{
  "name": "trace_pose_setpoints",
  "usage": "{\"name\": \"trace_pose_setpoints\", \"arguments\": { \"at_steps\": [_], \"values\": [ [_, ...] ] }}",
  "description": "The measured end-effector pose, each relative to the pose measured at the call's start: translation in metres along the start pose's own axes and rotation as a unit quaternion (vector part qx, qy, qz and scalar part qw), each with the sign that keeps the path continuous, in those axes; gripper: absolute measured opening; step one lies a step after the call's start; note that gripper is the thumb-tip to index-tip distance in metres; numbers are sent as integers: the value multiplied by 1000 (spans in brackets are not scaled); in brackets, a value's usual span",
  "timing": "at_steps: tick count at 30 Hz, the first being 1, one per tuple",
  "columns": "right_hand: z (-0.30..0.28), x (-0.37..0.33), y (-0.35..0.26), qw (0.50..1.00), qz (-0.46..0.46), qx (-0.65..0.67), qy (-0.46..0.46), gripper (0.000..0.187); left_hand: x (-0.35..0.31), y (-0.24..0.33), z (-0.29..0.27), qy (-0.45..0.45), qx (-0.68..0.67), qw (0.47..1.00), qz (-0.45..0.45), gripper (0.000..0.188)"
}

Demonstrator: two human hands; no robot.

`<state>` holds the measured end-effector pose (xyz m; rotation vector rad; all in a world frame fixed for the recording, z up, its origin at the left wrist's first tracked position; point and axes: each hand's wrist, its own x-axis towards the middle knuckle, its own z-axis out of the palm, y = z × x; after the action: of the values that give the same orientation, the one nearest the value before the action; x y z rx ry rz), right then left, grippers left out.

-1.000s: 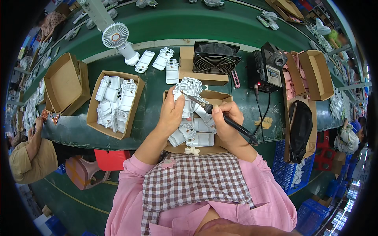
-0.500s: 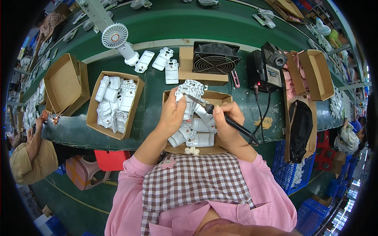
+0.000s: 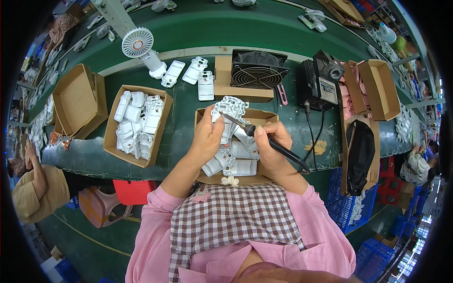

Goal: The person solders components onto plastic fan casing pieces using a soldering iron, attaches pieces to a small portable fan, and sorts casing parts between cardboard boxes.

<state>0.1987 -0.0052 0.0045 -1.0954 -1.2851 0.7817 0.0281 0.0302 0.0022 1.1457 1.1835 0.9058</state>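
Observation:
My left hand (image 3: 207,133) is closed on a white plastic housing (image 3: 231,107), holding it over the far edge of a cardboard box (image 3: 263,179). Several more white housings (image 3: 241,168) lie in that box. In my right hand (image 3: 273,141) is a soldering iron (image 3: 279,150), gripped like a pen. Its metal tip points left and reaches the housing near my left thumb; whether it touches is too small to tell. A black cord runs from the iron's rear end near my right wrist.
Left stands a cardboard box (image 3: 163,137) of white housings, behind it a white handheld fan (image 3: 150,59). A black cooling fan (image 3: 258,70) sits ahead on cardboard. To its right are a black soldering station (image 3: 325,82) with cables and a black pouch (image 3: 359,155). A conveyor belt (image 3: 203,28) runs beyond.
My hands, the housing and the iron stay almost in place. Parts on the conveyor have shifted slightly left. The person at the far left has drawn an arm back from the bench edge.

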Motion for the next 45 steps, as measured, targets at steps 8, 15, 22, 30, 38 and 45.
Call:
{"name": "trace_pose_setpoints", "arguments": {
  "at_steps": [8,15,22,30,38,45],
  "values": [
    [-3,-6,1,998,7,56,36,16,7,-26,-4,5,-34,998,43,37],
    [-7,-11,8,987,-40,149,51,12,2,-9,-3,-109,-298,946,-61,37],
    [-7,-8,3,993,-37,99,49,12,4,-12,1,-59,-272,960,-40,27],
    [-5,-2,1,1000,-15,-5,19,14,11,-33,2,38,-79,991,103,28],
    [-4,-2,4,1000,-9,-13,19,14,15,-47,-1,95,18,986,136,28],
    [-4,-1,2,1000,-6,-13,11,15,11,-38,0,66,-52,993,79,26]
  ]
}}
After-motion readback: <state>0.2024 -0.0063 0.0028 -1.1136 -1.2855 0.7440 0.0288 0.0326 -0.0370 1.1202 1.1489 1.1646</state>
